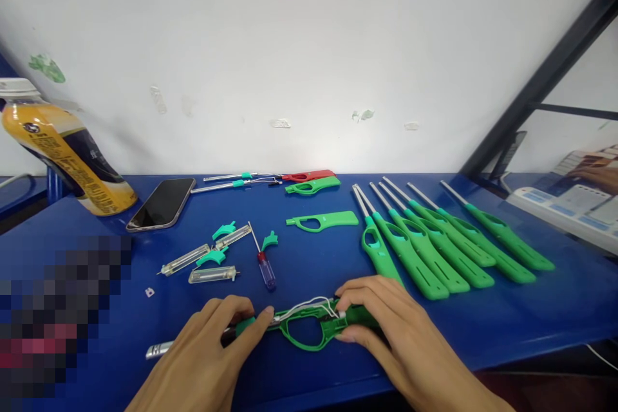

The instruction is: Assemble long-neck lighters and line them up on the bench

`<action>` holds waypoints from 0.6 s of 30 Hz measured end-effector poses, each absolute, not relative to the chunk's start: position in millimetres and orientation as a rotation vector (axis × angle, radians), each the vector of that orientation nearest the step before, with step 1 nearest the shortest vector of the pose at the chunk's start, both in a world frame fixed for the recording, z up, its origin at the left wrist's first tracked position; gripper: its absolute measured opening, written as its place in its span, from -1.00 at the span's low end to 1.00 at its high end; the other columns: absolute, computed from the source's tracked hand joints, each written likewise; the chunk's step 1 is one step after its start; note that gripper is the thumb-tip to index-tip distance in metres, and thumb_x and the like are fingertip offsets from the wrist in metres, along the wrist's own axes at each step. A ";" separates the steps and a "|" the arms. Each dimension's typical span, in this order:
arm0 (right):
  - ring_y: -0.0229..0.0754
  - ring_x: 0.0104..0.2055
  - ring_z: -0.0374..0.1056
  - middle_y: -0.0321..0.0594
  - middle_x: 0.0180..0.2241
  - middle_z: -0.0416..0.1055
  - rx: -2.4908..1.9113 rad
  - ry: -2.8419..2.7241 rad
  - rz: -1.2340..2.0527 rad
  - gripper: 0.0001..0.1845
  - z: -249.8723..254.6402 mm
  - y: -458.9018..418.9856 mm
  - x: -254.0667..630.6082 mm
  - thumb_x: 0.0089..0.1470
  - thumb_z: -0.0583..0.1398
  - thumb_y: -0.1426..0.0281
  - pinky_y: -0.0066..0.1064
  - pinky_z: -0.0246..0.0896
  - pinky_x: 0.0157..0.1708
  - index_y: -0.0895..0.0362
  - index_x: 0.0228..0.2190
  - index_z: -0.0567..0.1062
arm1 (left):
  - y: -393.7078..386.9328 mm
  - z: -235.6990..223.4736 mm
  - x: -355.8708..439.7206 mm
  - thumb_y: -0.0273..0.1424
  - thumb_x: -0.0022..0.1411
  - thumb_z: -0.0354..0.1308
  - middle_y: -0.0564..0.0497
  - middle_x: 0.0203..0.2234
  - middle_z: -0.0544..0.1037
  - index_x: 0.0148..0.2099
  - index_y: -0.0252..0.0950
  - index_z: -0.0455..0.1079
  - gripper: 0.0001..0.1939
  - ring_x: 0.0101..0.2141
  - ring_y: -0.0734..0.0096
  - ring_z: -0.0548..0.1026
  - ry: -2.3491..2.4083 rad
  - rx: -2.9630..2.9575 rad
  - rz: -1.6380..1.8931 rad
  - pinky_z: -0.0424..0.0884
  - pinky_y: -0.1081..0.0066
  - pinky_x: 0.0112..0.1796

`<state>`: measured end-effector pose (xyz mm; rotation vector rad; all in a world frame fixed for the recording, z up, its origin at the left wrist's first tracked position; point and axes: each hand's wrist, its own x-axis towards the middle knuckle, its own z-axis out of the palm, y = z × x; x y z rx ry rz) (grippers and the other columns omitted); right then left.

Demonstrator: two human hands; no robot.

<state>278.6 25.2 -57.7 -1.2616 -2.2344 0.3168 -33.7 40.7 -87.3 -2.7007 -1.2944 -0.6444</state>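
Note:
Low in the head view lies an opened green lighter casing [309,347], its inside facing up and a loop-shaped trigger guard at the middle. My left hand [217,341] is closed around its front end, thumb and fingers pinching near the teal collar. A metal tube [158,350] sticks out left beyond that hand. My right hand [391,328] grips the handle end, fingertips pressing at a small white part inside. White wires [309,301] run along the casing between both hands. The right fingers and palm hide much of the handle.
Above my hands lie a screwdriver [266,270], clear fuel tanks [212,274] and teal triggers [212,257]. Several long green lighters [425,257] fan out at right. Behind are a loose green shell [328,221], a red shell [313,175], a phone [163,203] and a yellow bottle [72,154].

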 end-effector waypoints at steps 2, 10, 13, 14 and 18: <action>-0.07 0.03 0.50 -0.25 -0.02 0.56 -1.263 -2.239 0.327 -0.80 -56.6 25.0 278.4 0.37 0.29 0.44 -0.22 0.39 0.03 -0.02 -0.05 0.40 | 40.5 -86.0 -33.7 -0.55 0.26 0.07 0.04 -0.04 0.63 0.37 0.13 0.40 -0.29 -0.15 0.30 0.68 -1.290 -2.696 -0.651 0.62 0.47 -0.17; -0.06 0.01 0.49 -0.25 -0.02 0.54 -1.283 -2.243 0.325 -0.78 -55.0 26.4 276.6 0.37 0.29 0.45 -0.20 0.38 0.02 -0.01 -0.04 0.39 | 43.5 -85.8 -34.4 -0.49 0.34 0.12 0.05 -0.04 0.64 0.38 0.11 0.39 -0.37 -0.15 0.35 0.67 -1.283 -2.705 -0.660 0.60 0.55 -0.17; -0.06 0.00 0.50 -0.25 -0.03 0.55 -1.280 -2.231 0.328 -0.77 -55.8 26.9 276.5 0.37 0.29 0.46 -0.20 0.39 0.01 -0.02 -0.04 0.38 | 44.3 -89.9 -36.9 -0.54 0.31 0.09 0.04 -0.04 0.63 0.41 0.11 0.35 -0.30 -0.16 0.36 0.66 -1.264 -2.698 -0.677 0.59 0.56 -0.19; -0.06 0.00 0.50 -0.25 -0.03 0.55 -1.277 -2.230 0.329 -0.77 -55.9 26.9 276.6 0.37 0.28 0.48 -0.19 0.39 0.01 -0.01 -0.04 0.38 | 44.3 -91.0 -37.5 -0.55 0.31 0.08 0.04 -0.04 0.62 0.43 0.11 0.32 -0.28 -0.16 0.37 0.66 -1.252 -2.699 -0.666 0.59 0.56 -0.19; -0.04 0.01 0.50 -0.23 -0.02 0.55 -1.272 -2.230 0.320 -0.80 -56.0 26.7 277.3 0.39 0.24 0.51 -0.18 0.40 0.01 -0.01 -0.07 0.39 | 44.2 -90.6 -36.3 -0.54 0.34 0.03 0.01 -0.04 0.62 0.45 0.09 0.30 -0.30 -0.15 0.35 0.67 -1.207 -2.673 -0.631 0.62 0.53 -0.19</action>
